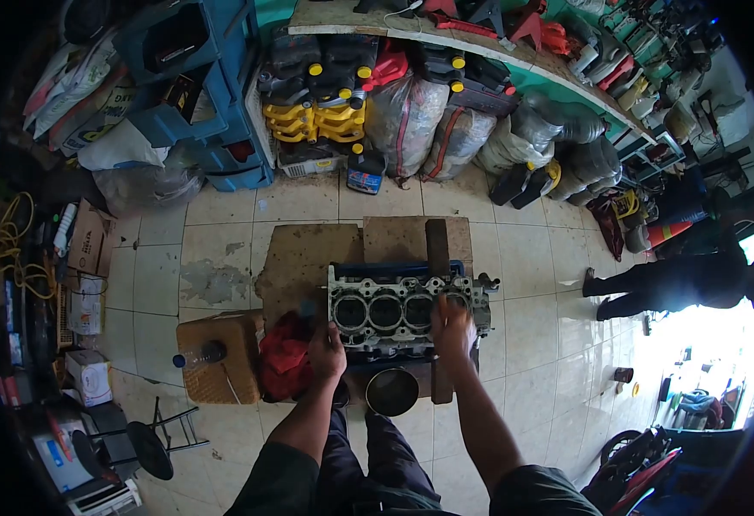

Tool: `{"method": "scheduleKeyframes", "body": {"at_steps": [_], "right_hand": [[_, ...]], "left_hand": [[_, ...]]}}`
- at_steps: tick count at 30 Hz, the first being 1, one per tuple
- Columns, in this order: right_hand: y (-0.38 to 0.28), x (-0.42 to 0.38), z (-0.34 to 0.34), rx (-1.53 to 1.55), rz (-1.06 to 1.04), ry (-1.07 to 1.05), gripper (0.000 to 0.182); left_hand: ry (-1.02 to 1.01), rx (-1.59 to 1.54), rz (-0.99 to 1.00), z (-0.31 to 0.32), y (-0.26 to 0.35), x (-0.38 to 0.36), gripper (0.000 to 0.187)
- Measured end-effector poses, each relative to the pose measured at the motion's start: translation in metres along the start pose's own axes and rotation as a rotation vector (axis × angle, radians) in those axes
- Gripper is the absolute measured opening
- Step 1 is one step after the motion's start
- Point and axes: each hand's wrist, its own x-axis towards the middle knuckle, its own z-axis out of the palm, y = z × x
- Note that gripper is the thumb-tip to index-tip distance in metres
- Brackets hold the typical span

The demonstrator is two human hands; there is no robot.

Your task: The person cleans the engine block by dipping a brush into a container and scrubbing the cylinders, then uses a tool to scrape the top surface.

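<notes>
A grey metal engine block (385, 330) lies with its row of round cylinder bores facing up. My left hand (328, 353) grips the block's near left corner, thumb up along its side. Over the bore at the right end, my right hand (455, 331) is closed and slightly blurred. Whatever its fingers hold is hidden or too small to name. Below the block, close to my legs, sits a round metal bowl (392, 392). A crumpled red cloth (286, 357) lies left of my left hand.
Cardboard (295, 258) and a wooden bar (437, 236) lie under the block. A plastic bottle (196, 354) rests on a woven-topped stool (222, 383) at left. Oil jugs (342, 120) and stuffed sacks (407, 120) line the far wall. Another person (686, 282) stands at right.
</notes>
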Motion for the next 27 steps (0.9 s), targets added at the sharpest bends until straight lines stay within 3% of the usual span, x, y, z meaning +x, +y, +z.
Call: {"method": "scheduleKeyframes", "body": {"at_steps": [2, 5, 8, 11, 15, 22, 23, 27], "right_hand": [[-0.011, 0.048, 0.012, 0.069, 0.101, -0.015, 0.024], [-0.024, 0.056, 0.005, 0.025, 0.15, -0.135, 0.025], [-0.01, -0.001, -0.008, 0.072, -0.018, -0.065, 0.023], [-0.001, -0.037, -0.03, 0.19, -0.03, -0.107, 0.022], [0.0, 0.0, -0.005, -0.017, 0.13, 0.003, 0.02], [-0.021, 0.003, -0.008, 0.063, 0.18, -0.093, 0.024], [-0.024, -0.001, -0.004, 0.095, 0.029, -0.039, 0.024], [-0.036, 0.03, 0.01, 0.062, 0.08, 0.016, 0.025]], "left_hand": [[0.012, 0.022, 0.012, 0.0, -0.001, 0.003, 0.048], [0.004, 0.025, 0.006, 0.0, -0.003, 0.001, 0.049], [-0.001, 0.028, -0.012, 0.001, -0.005, 0.001, 0.051], [-0.017, 0.057, -0.035, 0.0, -0.006, 0.001, 0.051], [0.017, 0.024, 0.01, -0.001, 0.005, 0.0, 0.051], [0.025, 0.034, 0.025, 0.001, 0.001, 0.002, 0.051], [0.033, 0.007, 0.039, 0.002, 0.0, 0.001, 0.05], [0.014, 0.033, 0.0, 0.002, -0.003, 0.0, 0.049]]}}
